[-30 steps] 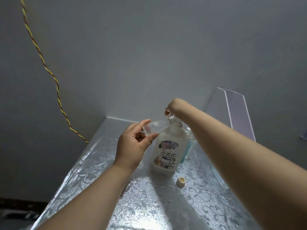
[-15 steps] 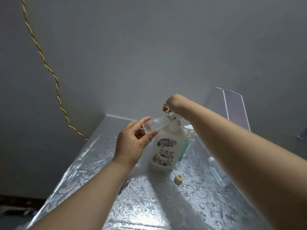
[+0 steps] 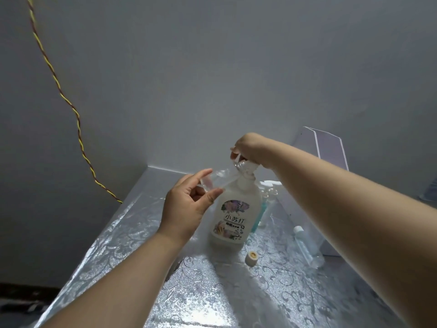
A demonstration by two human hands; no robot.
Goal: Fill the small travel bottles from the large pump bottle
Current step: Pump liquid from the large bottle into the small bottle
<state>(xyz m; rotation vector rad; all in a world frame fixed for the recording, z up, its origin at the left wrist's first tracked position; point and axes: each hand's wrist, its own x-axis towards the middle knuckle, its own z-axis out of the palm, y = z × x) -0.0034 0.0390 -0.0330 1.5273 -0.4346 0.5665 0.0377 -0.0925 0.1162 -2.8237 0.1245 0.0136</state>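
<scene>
Against a second ago, the right hand [image 3: 251, 147] sits slightly higher on the pump, and a clear bottle lying on its side [image 3: 307, 247] now shows beside the right forearm, which hid it then; the left hand [image 3: 189, 207] keeps much the same pose. A small cream cap [image 3: 251, 255] lies loose on the silver patterned table [image 3: 142, 245] just in front of the large pump bottle [image 3: 233, 216]. Behind that bottle stand a teal bottle [image 3: 257, 216] and some white-topped ones [image 3: 269, 185], partly hidden by it and by the right arm. A twisted yellow and red cord [image 3: 71, 110] runs down the wall on the left. The pump bottle stands upright between the hands. The right hand's fingers curl over its pump head from above, while the left hand pinches a small travel bottle [image 3: 218, 179], clear and tilted, between thumb and forefinger, its far end up against the pump's spout.
</scene>
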